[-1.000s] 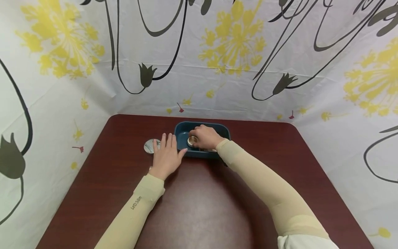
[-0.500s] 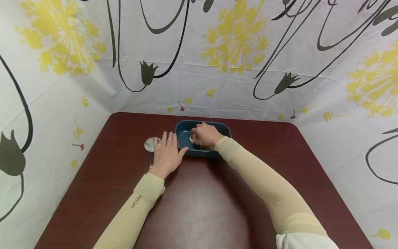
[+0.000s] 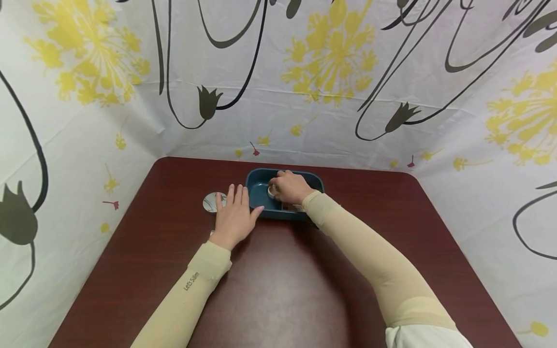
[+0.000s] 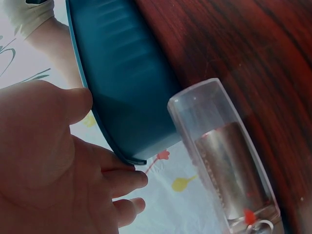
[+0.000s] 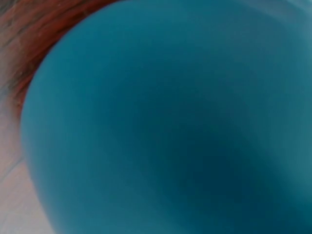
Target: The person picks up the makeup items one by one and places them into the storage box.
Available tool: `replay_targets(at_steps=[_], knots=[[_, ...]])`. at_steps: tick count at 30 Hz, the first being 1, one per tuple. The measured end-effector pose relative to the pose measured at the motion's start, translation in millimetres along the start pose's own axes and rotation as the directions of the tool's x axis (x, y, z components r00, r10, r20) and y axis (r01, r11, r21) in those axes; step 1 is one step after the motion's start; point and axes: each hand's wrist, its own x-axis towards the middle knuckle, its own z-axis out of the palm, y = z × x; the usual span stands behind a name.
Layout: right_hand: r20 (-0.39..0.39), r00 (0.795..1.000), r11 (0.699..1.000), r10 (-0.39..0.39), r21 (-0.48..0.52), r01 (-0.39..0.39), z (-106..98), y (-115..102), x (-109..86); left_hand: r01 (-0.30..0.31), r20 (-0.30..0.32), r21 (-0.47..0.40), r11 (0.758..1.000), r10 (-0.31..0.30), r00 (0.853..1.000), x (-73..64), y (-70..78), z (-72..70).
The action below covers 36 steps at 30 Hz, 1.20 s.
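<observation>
The right hand (image 3: 290,187) reaches into a dark blue rectangular box (image 3: 285,214). Its curled fingers grip a small round thing with a pale rim (image 3: 271,191), partly hidden by them. Flat and with fingers spread, the left hand (image 3: 235,218) lies at the box's left end. In the left wrist view, its thumb and fingers (image 4: 80,105) are against the box's edge (image 4: 124,97). Just left of that hand, a round mirror-like disc (image 3: 212,202) is partly covered by the fingers. A blurred blue wall (image 5: 161,107) fills most of the right wrist view, which shows no hand.
A clear case with a brownish metallic piece (image 4: 229,165) and a red bit stands near the box in the left wrist view. Part of a clear or brown item (image 3: 292,207) shows under the right hand. The reddish-brown table (image 3: 278,280) meets patterned cloth (image 3: 261,121).
Inside the box, the right hand has shifted slightly to the right with the small round thing. The left hand stays at the box's left end; the view has moved a little.
</observation>
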Motion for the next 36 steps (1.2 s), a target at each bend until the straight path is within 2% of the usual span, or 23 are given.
replay_targets(at_steps=[8, 17, 25, 36], knots=[[-0.006, 1.000, 0.999, 0.023, -0.027, -0.023, 5, 5, 0.8, 0.000, 0.010, 0.005, 1.000, 0.000, 1.000, 0.5, 1.5, -0.1], [-0.020, 0.999, 0.998, 0.048, -0.035, -0.048, 1, 4, -2.6, 0.000, 0.020, 0.003, 1.000, 0.000, 1.000, 1.5, 2.0, 0.3], [-0.058, 0.997, 0.998, 0.040, -0.051, -0.043, -2, 5, -4.9, 0.002, 0.005, 0.010, 1.000, -0.002, 1.000, 1.9, 2.2, -0.6], [-0.060, 0.995, 0.997, 0.083, 0.004, -0.083, 3, 3, -12.7, 0.008, 0.018, 0.010, 1.000, -0.008, 1.000, 1.0, 0.7, -1.2]])
